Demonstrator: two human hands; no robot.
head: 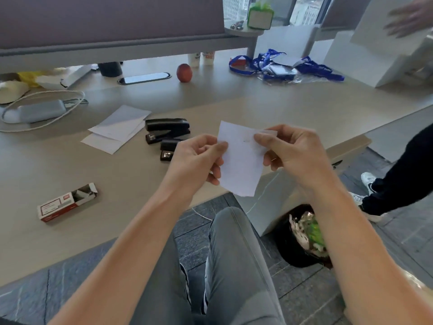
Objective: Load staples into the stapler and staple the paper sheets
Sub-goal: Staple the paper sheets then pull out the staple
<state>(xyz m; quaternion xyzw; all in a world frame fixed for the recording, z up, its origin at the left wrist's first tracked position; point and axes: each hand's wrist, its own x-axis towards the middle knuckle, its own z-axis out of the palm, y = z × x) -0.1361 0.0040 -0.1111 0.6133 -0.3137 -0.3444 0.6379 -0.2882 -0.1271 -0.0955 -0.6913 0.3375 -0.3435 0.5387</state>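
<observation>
Both hands hold a small white stack of paper sheets (241, 160) in the air above the table's front edge. My left hand (196, 158) pinches its left edge. My right hand (290, 148) pinches the upper right corner. A black stapler (167, 130) lies on the table just beyond my left hand. A smaller black stapler (167, 150) lies in front of it, partly hidden by my left hand. A red and white staple box (66, 202) lies open at the near left. More white sheets (117, 129) lie left of the staplers.
A beige table (269, 109) carries a power adapter with white cable (37, 111), an apple (184, 72), blue lanyards (281, 65) and white boxes (365, 57). Another person's leg (398, 174) stands at the right, their hand (412, 19) at top right. A black bin (302, 238) sits under the table.
</observation>
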